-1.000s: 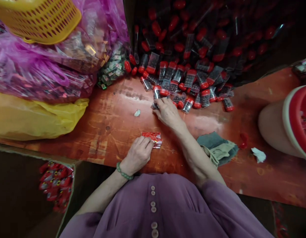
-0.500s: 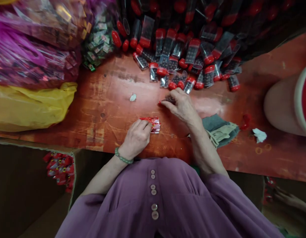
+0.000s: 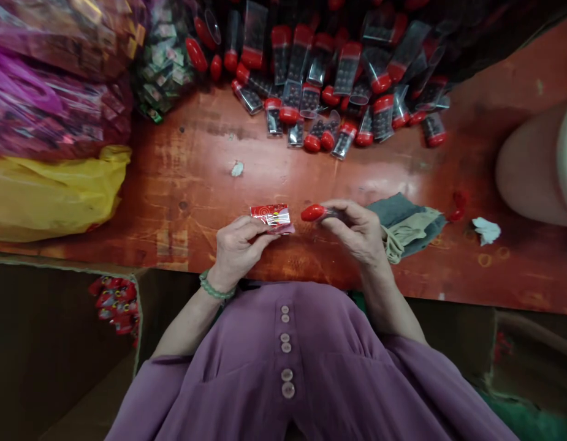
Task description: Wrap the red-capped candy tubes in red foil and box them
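Between the fingertips and thumb of my left hand [image 3: 241, 245] is a small red printed packet [image 3: 270, 215], raised a little off the red-brown table [image 3: 195, 202]. My right hand [image 3: 357, 229] pinches a clear container with a red cap [image 3: 313, 212]; the cap points left, toward the packet, with a gap between them. The fingers cover most of the container's clear body. Beyond both hands lies a heap of similar clear containers [image 3: 347, 73] with red caps and dark beads inside.
Plastic bags of small packets [image 3: 81, 116] and a yellow bag [image 3: 57, 196] stand at left. A grey-green cloth [image 3: 403, 223] lies beside my right wrist. Further right are crumpled white paper [image 3: 486, 231] and a pale bucket [image 3: 531, 159]. Below left, a cardboard box holds red packets [image 3: 115, 303].
My right hand has drawn back from the heap toward me, bringing a red-capped container. My left hand has lifted the packet, which lay under its fingers on the table.
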`<state>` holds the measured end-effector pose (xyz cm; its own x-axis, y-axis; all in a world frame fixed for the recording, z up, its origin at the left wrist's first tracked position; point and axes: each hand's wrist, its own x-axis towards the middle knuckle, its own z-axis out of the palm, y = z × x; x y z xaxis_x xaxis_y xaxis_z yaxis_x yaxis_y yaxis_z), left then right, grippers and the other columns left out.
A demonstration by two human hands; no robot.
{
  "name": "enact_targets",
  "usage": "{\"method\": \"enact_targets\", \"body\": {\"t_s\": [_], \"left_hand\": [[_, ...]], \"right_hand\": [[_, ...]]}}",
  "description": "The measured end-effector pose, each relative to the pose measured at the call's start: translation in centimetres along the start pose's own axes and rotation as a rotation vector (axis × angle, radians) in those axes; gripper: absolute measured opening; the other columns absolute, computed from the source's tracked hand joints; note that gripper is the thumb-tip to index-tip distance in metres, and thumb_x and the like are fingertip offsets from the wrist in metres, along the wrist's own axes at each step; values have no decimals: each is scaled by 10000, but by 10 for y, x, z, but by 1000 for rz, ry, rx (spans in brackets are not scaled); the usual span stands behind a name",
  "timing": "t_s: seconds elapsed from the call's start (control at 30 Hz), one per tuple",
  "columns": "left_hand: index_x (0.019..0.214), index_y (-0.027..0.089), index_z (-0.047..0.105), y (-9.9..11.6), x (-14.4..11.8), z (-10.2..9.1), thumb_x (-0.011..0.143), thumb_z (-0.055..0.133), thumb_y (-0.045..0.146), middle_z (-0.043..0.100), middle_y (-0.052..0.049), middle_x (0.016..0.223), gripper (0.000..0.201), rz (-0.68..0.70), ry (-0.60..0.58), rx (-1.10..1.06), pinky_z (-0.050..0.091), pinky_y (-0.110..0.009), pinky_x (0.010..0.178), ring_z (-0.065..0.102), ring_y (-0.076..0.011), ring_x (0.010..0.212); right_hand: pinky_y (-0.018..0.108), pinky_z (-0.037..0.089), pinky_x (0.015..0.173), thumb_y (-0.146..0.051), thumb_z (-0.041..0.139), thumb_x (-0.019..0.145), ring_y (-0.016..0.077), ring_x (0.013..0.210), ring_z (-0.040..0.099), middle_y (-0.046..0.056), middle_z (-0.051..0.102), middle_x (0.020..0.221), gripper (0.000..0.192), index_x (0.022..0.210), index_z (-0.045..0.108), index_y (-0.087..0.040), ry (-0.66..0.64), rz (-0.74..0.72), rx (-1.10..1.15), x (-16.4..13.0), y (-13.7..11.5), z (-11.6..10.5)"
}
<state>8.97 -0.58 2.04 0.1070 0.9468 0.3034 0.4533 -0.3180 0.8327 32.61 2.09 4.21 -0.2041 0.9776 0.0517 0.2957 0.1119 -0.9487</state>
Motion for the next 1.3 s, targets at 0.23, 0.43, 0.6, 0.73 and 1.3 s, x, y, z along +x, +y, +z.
{"method": "enact_targets", "body": {"t_s": [0.23,0.43,0.6,0.73,1.3], "left_hand": [[829,174,764,9,-1,-4,746,809,167,768,-22,822,94,-73,-47,-130,565,-220,677,698,-113,706],[769,167,752,2,-7,-3,754,810,235,740,-14,750,90,-94,-100,-154,548,-220,640,671,-105,660],[792,168,753,-5,-12,1,779,788,246,738,-21,768,87,-81,-134,-139,543,-225,659,667,-109,676],[797,165,754,-6,-14,1,779,785,246,740,-31,781,89,-97,-144,-143,542,-231,669,668,-116,687],[958,152,776,-3,-13,-11,803,717,372,786,-75,956,275,-478,-395,-430,546,-297,811,718,-196,860]], "right_hand": [[269,562,790,-252,666,917,139,857,700,33,746,953,167,1073,690,-199,-202,-251,-74,-4,-18,6],[287,543,811,-277,593,966,163,897,684,70,728,989,203,1125,665,-174,-337,-248,-296,-5,-21,1],[308,532,801,-310,533,993,191,893,679,86,715,1008,266,1187,661,-179,-494,-169,-441,-3,-26,-1],[306,517,806,-307,527,994,193,892,672,78,710,997,293,1234,661,-204,-588,-132,-482,3,-30,-2],[328,537,925,-295,557,959,202,1077,704,79,721,1234,385,1328,624,-206,-843,-44,-138,25,-23,2]]}}
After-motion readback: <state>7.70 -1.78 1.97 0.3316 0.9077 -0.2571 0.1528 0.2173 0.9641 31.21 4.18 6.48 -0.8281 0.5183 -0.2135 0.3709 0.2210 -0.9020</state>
